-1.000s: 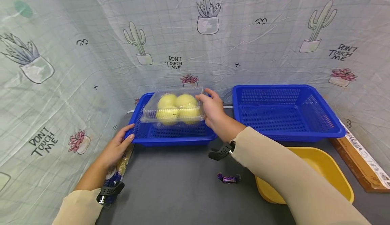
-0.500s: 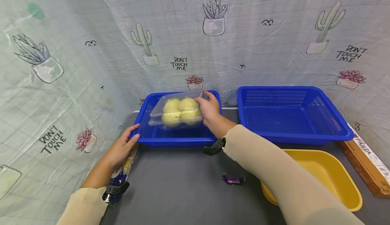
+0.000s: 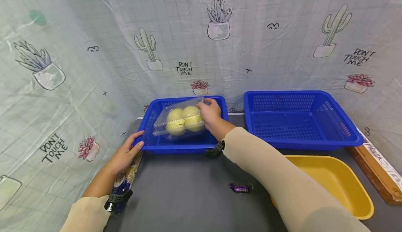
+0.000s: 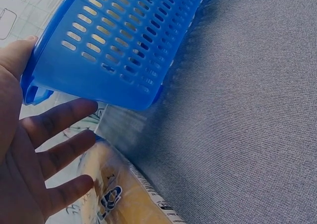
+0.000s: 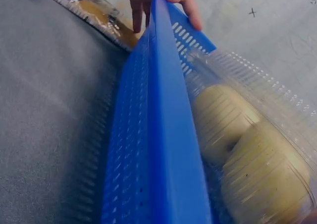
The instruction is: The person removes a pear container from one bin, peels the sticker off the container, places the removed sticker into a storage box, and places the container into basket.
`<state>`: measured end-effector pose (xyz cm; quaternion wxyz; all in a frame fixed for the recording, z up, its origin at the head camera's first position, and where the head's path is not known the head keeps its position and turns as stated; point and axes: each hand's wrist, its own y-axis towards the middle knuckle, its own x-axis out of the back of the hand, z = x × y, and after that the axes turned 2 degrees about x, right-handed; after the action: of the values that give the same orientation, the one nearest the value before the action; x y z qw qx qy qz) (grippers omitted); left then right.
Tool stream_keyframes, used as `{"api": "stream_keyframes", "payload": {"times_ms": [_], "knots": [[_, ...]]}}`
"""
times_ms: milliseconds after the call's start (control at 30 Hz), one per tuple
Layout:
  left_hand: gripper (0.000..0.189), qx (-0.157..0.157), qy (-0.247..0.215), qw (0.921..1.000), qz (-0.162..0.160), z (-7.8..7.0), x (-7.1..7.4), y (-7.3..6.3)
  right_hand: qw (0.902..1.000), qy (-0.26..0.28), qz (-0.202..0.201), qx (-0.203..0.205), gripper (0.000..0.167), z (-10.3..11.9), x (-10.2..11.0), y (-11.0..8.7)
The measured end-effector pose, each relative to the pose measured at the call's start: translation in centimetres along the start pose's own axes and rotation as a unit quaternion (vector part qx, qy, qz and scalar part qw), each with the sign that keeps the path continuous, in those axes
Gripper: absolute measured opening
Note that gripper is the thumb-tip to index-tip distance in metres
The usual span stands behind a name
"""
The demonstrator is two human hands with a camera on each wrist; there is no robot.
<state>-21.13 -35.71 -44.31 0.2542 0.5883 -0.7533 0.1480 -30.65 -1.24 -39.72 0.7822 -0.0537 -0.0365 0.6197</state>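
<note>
My right hand [image 3: 211, 115] grips the right end of a clear plastic clamshell [image 3: 163, 118] holding several round pale-yellow fruits [image 3: 192, 115]. The clamshell sits tilted within the left blue basket [image 3: 176, 151], right end higher; whether it touches the basket floor I cannot tell. With thumb and forefinger my left hand [image 3: 127, 150] holds the basket's front-left corner. In the left wrist view the other fingers [image 4: 69, 149] spread straight below the rim. Fruits [image 5: 265, 174] show through ribbed plastic in the right wrist view, where the right hand is nearly out of frame.
A second blue basket [image 3: 314, 144] stands at right, with a yellow tub [image 3: 355, 193] in front. A purple-wrapped candy [image 3: 241, 188] lies on the grey table [image 3: 182, 190]. A pasta box [image 3: 373, 172] lies far right; a blue-and-gold packet [image 3: 130, 172] lies under the left forearm.
My right hand has lowered the clamshell of fruits further into the left basket, tilting it more. The left hand keeps its hold on the corner. The head view has shifted slightly.
</note>
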Motion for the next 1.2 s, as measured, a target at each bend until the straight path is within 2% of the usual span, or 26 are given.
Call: {"api": "stream_keyframes", "payload": {"times_ms": [133, 300, 400, 500, 700, 833, 1000, 1200], "knots": [[0.053, 0.003, 0.005, 1.0000, -0.003, -0.2, 0.2, 0.1, 0.9995, -0.015, -0.010, 0.026, 0.057, -0.5, -1.0, -0.3], [0.054, 0.008, 0.009, 0.9999, 0.001, -0.3, 0.0, 0.3, 0.9988, -0.034, -0.004, 0.035, 0.059, -0.9, -1.7, -0.5], [0.054, 0.005, 0.013, 0.9999, 0.003, -0.2, -0.1, 0.5, 0.9978, -0.045, 0.035, 0.032, 0.063, -0.4, -1.5, -0.2], [0.054, 0.007, 0.027, 0.9996, 0.001, -0.1, -0.1, 0.4, 0.9932, -0.047, 0.104, 0.021, 0.070, 0.5, -1.1, 0.0], [0.055, 0.005, 0.030, 0.9995, 0.003, -0.3, 0.1, 0.0, 0.9682, -0.025, 0.248, -0.015, 0.080, 1.4, 0.7, 1.1], [0.055, 0.006, 0.033, 0.9994, 0.002, -0.3, 0.1, -0.1, 0.9485, -0.030, 0.315, -0.012, 0.088, 1.2, 2.0, 1.8], [0.054, 0.009, 0.032, 0.9994, 0.007, -0.4, 0.2, 0.1, 0.9266, -0.068, 0.369, 0.018, 0.094, 1.3, 3.2, 2.1], [0.053, 0.012, 0.046, 0.9989, 0.004, -0.4, 0.0, -0.1, 0.9129, -0.083, 0.399, 0.019, 0.098, 1.7, 3.8, 2.5]]}}
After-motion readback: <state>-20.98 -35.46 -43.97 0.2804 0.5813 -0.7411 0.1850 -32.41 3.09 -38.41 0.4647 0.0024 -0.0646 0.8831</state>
